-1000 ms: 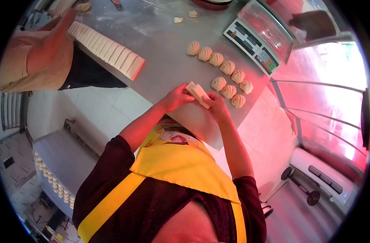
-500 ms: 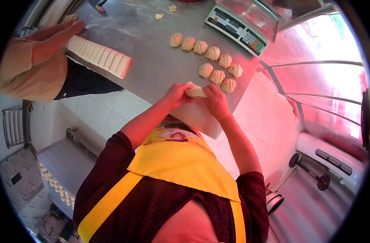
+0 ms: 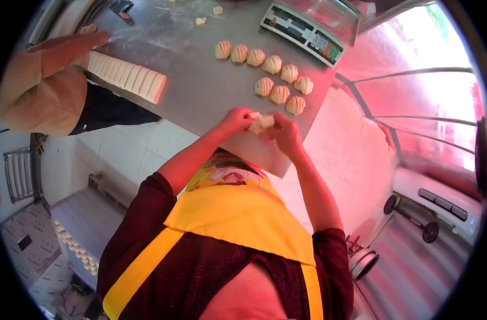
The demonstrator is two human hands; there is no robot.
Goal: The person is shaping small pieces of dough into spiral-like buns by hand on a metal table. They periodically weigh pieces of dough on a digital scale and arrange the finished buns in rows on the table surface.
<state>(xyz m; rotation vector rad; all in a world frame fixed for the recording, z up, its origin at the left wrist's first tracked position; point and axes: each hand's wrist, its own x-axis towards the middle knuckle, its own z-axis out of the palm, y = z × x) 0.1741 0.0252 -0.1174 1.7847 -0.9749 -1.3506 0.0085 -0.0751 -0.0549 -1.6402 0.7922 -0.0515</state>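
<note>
1. Left hand (image 3: 236,121) pinches one end of the dough piece (image 3: 261,124), on the near side of the scale (image 3: 302,33).
2. Right hand (image 3: 286,132) pinches the dough piece's other end.
3. Shaped rolls (image 3: 272,64) lie in rows between scale and dough piece.

On one grey metal table (image 3: 195,80), nine pale, ridged, rounded dough buns stand in two rows: six (image 3: 255,57) in one, three (image 3: 279,94) in the other. One piece of pale, folded dough (image 3: 260,124) is shared by two bare hands, one left hand (image 3: 237,121) and one right hand (image 3: 286,133). One long, pale dough log (image 3: 127,76) shows roughly a dozen slices. There are at least two small, irregular cream scraps (image 3: 200,21), one white-framed electronic scale (image 3: 301,33), one yellow cloth apron (image 3: 238,218) and one tan-topped co-worker (image 3: 46,104).
</note>
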